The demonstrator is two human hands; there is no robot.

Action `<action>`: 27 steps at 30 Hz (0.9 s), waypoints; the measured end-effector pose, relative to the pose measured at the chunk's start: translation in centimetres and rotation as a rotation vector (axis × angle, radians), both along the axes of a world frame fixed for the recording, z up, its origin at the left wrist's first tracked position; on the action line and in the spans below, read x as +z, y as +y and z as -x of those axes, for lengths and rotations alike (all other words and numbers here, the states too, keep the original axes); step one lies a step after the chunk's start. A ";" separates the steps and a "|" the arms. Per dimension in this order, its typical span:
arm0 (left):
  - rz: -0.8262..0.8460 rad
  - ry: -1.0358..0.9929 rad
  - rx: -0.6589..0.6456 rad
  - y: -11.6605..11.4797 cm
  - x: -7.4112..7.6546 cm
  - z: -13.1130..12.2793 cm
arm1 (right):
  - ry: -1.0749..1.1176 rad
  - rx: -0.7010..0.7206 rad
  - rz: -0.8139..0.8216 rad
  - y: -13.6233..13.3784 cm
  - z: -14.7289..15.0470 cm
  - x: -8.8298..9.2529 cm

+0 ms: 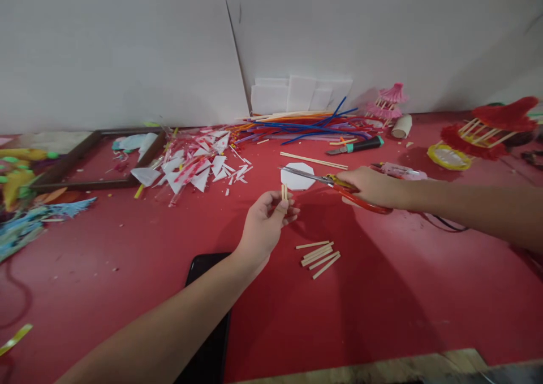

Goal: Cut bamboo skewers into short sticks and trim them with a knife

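Pinched between the thumb and fingers of my left hand (265, 220) are short wooden sticks (284, 192), held upright near the middle of the table. My right hand (365, 186) grips a pair of scissors (311, 176) with red and yellow handles. The scissor blades point left and lie over a white octagonal piece (299, 181). Several cut wooden sticks (320, 255) rest on the red table just below my hands. Beyond the octagon lie longer wooden sticks (314, 160).
A utility knife (358, 146) and coloured pipe cleaners (305, 128) lie at the back. White and red scraps (199, 166) are heaped left, beside a brown frame (97, 183). Pink (390, 101) and red (487, 126) pagoda-like models stand right. A black phone-like slab (207, 316) sits under my left forearm.
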State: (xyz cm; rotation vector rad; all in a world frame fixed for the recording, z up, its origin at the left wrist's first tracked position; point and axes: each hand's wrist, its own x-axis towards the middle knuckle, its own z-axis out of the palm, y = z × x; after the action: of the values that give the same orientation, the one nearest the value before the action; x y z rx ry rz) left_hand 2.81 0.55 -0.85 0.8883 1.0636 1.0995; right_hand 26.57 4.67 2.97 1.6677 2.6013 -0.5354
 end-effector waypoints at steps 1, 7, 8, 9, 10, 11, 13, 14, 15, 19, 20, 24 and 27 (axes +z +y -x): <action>-0.001 -0.001 0.002 0.0 0.0 0.0 | 0.013 -0.003 0.000 0.0 -0.1 -0.2; -0.024 0.024 -0.005 0.0 -0.1 -0.1 | 0.078 -0.048 -0.014 -0.9 -0.2 -0.7; -0.028 0.024 -0.008 0.0 -0.1 -0.1 | 0.088 -0.063 -0.016 -1.3 -0.2 -0.7; -0.035 0.022 -0.011 0.0 -0.2 -0.1 | 0.098 -0.081 -0.015 -1.6 -0.1 -0.6; -0.043 0.019 -0.015 -0.1 -0.2 -0.1 | 0.108 -0.100 -0.015 -2.0 0.0 -0.6; -0.052 0.015 -0.018 -0.1 -0.2 -0.1 | 0.115 -0.116 -0.015 -2.4 0.1 -0.6; -0.068 0.011 -0.026 -0.1 -0.1 -0.1 | 0.128 -0.144 -0.029 -3.2 0.3 -0.7; -0.073 0.017 -0.031 -0.2 0.0 -0.1 | 0.134 -0.148 -0.042 -3.7 0.5 -0.8; -0.077 0.030 -0.039 -0.2 0.1 -0.1 | 0.148 -0.154 -0.066 -4.1 0.6 -1.0; -0.133 0.126 -0.079 -0.2 0.2 0.1 | 0.188 -0.156 -0.155 -5.7 0.9 -1.8; -0.169 0.148 -0.089 -0.2 0.2 0.2 | 0.191 -0.170 -0.181 -6.1 0.7 -2.0; -0.312 0.229 -0.127 -0.2 0.0 0.3 | 0.234 -0.168 -0.226 -7.1 -0.8 -2.8; -0.368 0.289 -0.152 -0.6 0.2 0.3 | 0.209 -0.185 -0.233 -7.3 -1.9 -3.2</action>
State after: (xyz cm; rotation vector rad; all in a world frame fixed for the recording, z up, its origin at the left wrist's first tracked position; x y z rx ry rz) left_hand 2.53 -0.03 -0.63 1.4325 1.0214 1.0768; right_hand 28.46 -2.60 -0.21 2.0421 2.7632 -0.4466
